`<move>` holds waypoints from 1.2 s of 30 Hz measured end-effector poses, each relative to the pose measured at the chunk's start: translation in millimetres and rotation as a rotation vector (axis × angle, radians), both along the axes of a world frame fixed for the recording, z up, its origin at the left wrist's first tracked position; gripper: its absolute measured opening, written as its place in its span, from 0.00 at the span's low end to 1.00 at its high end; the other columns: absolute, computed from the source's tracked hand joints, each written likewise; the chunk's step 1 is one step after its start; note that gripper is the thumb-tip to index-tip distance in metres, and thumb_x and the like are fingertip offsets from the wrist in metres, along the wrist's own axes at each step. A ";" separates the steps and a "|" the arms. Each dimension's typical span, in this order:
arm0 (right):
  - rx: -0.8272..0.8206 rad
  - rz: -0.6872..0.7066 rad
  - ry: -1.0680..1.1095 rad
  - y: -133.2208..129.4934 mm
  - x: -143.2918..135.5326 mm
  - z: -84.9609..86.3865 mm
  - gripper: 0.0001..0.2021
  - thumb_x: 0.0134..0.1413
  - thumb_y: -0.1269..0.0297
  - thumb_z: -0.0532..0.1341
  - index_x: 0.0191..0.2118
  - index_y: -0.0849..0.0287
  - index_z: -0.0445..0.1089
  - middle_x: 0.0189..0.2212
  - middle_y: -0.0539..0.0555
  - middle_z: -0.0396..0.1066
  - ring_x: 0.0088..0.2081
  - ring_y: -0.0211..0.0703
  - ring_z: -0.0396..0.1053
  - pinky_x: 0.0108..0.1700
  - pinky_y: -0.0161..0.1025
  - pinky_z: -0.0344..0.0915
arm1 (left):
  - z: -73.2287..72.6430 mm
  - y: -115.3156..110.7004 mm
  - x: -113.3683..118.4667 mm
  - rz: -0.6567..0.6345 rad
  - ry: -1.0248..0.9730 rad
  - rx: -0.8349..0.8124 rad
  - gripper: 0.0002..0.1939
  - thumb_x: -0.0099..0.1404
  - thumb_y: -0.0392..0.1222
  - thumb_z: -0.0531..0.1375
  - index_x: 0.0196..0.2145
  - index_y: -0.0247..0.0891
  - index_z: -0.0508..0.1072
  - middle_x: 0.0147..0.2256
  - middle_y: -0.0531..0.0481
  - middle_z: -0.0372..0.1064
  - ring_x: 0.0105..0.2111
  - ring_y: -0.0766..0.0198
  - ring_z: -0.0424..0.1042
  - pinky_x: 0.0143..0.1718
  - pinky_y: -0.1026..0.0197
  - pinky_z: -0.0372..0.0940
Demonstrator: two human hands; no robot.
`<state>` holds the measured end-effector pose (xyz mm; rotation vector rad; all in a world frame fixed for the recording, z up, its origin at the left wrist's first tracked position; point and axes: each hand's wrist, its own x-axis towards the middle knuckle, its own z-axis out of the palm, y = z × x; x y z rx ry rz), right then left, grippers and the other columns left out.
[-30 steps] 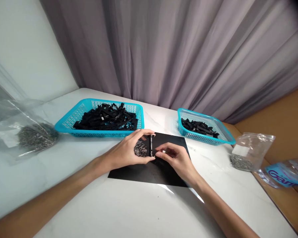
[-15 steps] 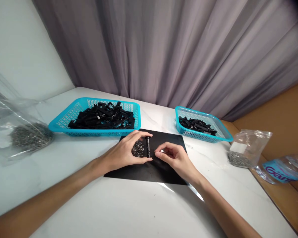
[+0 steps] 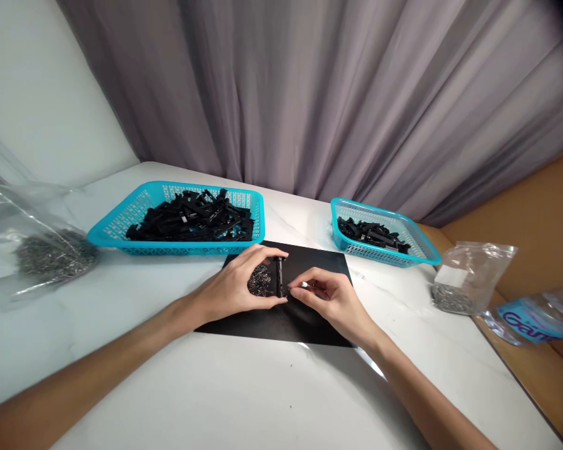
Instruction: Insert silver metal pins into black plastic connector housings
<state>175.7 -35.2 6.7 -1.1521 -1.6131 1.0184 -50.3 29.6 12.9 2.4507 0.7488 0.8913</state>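
Note:
Between the thumb and fingers of my left hand [image 3: 238, 279] is a narrow black plastic part [image 3: 280, 277], held by its two ends above a black mat [image 3: 267, 320]. A pile of small metal pieces [image 3: 259, 281] lies on the mat, partly behind that hand. My right hand [image 3: 329, 295] is just right of the black part, its fingers pinched round a thin tool with a white tip [image 3: 304, 284]. Whatever sits at its fingertips is too small to make out.
Blue baskets of black parts stand behind the mat, one at left [image 3: 176, 247] and one at right [image 3: 380, 255]. Clear bags of metal pieces lie at far left [image 3: 54, 253] and right [image 3: 455, 297], beside a plastic bottle [image 3: 535, 319].
My right hand has shifted slightly left, closer to the black part. My left hand keeps its hold, and the whole view has moved a little.

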 end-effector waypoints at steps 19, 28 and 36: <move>0.089 -0.086 -0.081 -6.5 -2.4 5.5 0.04 0.60 0.61 0.68 0.36 0.54 0.80 0.34 0.51 0.79 0.35 0.42 0.72 0.37 0.38 0.67 | -5.0 1.8 1.4 -0.052 -0.097 0.017 0.32 0.60 0.42 0.72 0.60 0.45 0.66 0.52 0.46 0.69 0.42 0.58 0.75 0.50 0.52 0.73; 0.155 -0.082 -0.125 -8.8 -3.6 6.3 0.06 0.62 0.60 0.66 0.37 0.55 0.79 0.35 0.53 0.79 0.35 0.43 0.73 0.36 0.39 0.67 | 0.5 -5.2 8.0 -0.070 -0.286 -0.266 0.34 0.60 0.43 0.72 0.60 0.46 0.65 0.53 0.44 0.71 0.48 0.54 0.76 0.51 0.51 0.75; 0.245 -0.157 -0.085 -8.9 -4.1 7.8 0.03 0.61 0.63 0.68 0.36 0.52 0.80 0.34 0.51 0.78 0.33 0.42 0.71 0.35 0.39 0.66 | 6.7 -12.7 16.7 -0.095 -0.426 -0.679 0.35 0.62 0.42 0.70 0.62 0.44 0.58 0.37 0.50 0.78 0.39 0.59 0.80 0.46 0.54 0.75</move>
